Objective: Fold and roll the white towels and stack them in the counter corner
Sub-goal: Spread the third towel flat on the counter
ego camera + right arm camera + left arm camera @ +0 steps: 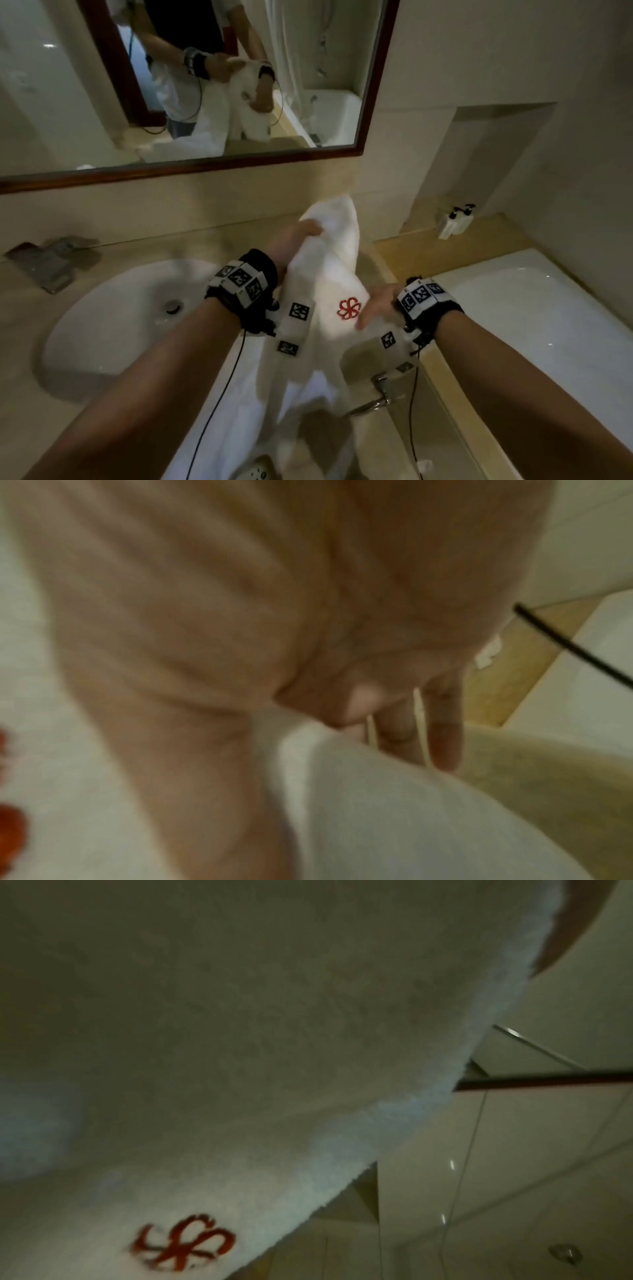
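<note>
Head view: white towel (329, 274) hangs above the worktop's (144, 246) right end, long axis running front to back; left hand (294, 236) grips its far top, right hand (376, 305) pinches the nearer middle.

Sink (113, 308), mirror (51, 102), bathtub (531, 308), faucet (380, 394)

Left hand (295, 240) grips high — right hand (376, 305) lower.
</note>
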